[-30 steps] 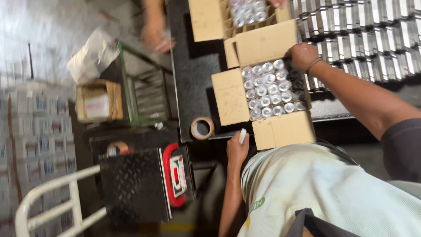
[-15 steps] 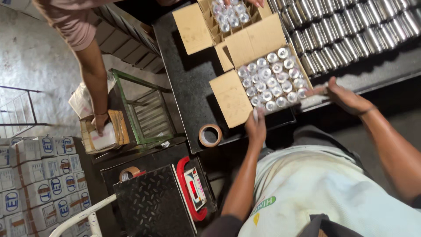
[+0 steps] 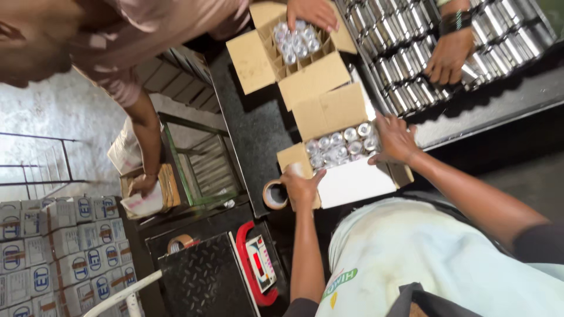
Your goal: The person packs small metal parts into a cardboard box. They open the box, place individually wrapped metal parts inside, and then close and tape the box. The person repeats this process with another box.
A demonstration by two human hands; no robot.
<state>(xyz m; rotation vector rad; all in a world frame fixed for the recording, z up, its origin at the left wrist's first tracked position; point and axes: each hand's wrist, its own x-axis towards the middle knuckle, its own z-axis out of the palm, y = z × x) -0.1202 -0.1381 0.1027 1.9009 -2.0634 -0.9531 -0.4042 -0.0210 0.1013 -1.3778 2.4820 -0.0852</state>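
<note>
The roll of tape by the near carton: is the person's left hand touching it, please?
Cannot tell. In the head view the left hand grips the carton flap right beside the tape roll; no gap or contact shows plainly.
</note>
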